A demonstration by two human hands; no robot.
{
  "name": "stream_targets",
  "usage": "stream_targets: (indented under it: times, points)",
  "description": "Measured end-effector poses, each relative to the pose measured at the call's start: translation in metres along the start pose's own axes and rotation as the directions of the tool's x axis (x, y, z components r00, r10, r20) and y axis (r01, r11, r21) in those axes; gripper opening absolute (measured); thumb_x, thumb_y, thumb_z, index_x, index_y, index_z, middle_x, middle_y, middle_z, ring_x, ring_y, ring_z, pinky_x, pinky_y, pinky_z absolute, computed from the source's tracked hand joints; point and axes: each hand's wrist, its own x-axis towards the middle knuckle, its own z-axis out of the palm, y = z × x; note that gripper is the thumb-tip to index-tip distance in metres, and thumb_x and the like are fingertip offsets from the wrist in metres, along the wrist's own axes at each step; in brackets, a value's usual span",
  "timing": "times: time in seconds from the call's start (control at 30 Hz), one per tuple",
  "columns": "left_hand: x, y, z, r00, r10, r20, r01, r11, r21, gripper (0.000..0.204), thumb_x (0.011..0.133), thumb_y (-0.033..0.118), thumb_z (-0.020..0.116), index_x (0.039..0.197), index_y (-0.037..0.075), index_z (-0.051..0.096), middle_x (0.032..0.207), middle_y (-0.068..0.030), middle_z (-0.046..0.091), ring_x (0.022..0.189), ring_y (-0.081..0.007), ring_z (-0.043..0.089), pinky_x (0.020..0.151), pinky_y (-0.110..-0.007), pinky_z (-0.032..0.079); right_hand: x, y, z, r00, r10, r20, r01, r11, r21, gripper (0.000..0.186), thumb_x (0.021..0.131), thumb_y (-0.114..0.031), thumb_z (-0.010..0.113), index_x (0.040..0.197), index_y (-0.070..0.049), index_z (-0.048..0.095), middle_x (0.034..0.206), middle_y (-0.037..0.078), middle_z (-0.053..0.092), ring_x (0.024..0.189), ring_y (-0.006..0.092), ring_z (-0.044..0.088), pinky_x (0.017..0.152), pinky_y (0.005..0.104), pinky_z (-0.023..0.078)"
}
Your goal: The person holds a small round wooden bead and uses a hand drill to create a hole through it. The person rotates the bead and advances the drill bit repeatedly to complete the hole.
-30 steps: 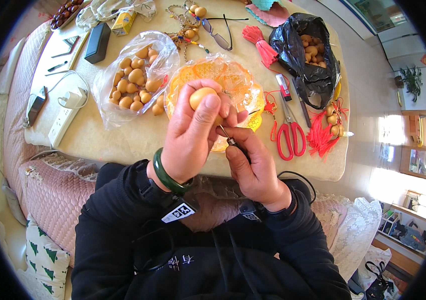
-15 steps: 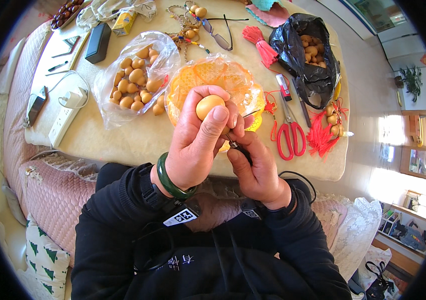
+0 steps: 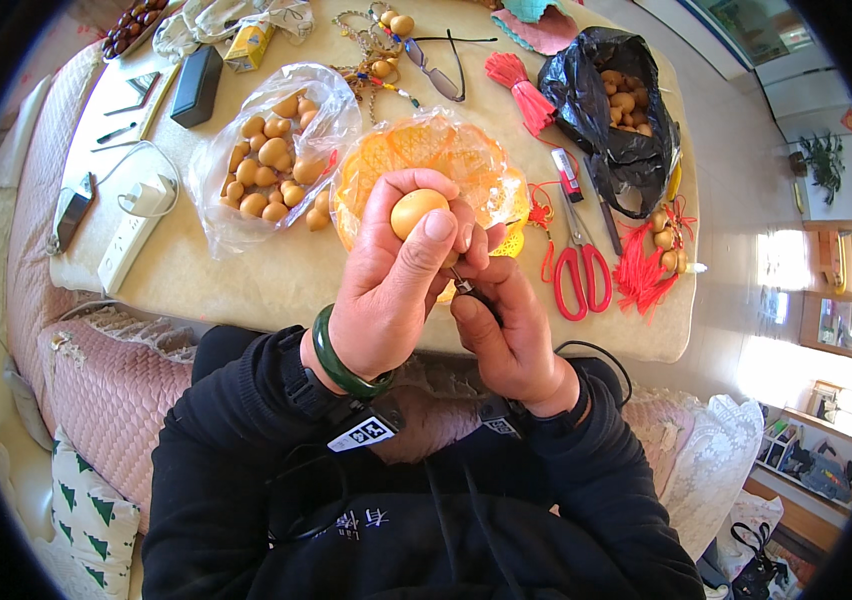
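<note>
Hands hiding tool, gourd underside

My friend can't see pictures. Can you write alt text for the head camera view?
A left hand holds a small tan gourd while the right hand pokes it with a thin tool, above a table with bags of gourds and red scissors.

Black sleeves are worn on both arms; a dark green bangle and a white-tagged black strap are seen at the left wrist.
</note>
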Motion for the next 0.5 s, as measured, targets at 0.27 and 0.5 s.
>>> stream_targets:
  times: [0.27,0.5]
  points:
    - [0.0,0.002,-0.001,1.0,-0.003,0.02,0.003,1.0,-0.01,0.02,0.105,0.016,0.046,0.122,0.008,0.039,0.097,-0.0035,0.049,0.091,-0.0134,0.052,0.106,-0.041,0.043,0.0,-0.006,0.0,1.0,0.003,0.025,-0.001,0.999,-0.053,0.032,0.095,0.0,0.056,0.127,0.002,0.05,0.112,0.018,0.065,0.1,0.0236,0.065,0.086,0.0316,0.05]
    - [0.003,0.003,-0.001,1.0,-0.004,0.02,0.004,1.0,0.019,0.018,0.105,0.016,0.045,0.12,0.008,0.041,0.096,-0.0036,0.049,0.09,-0.0136,0.053,0.106,-0.043,0.043,0.002,-0.014,-0.002,0.998,-0.053,0.037,0.061,0.973,-0.224,0.033,0.095,-0.001,0.057,0.127,0.003,0.051,0.112,0.019,0.065,0.1,0.0254,0.065,0.086,0.032,0.05]
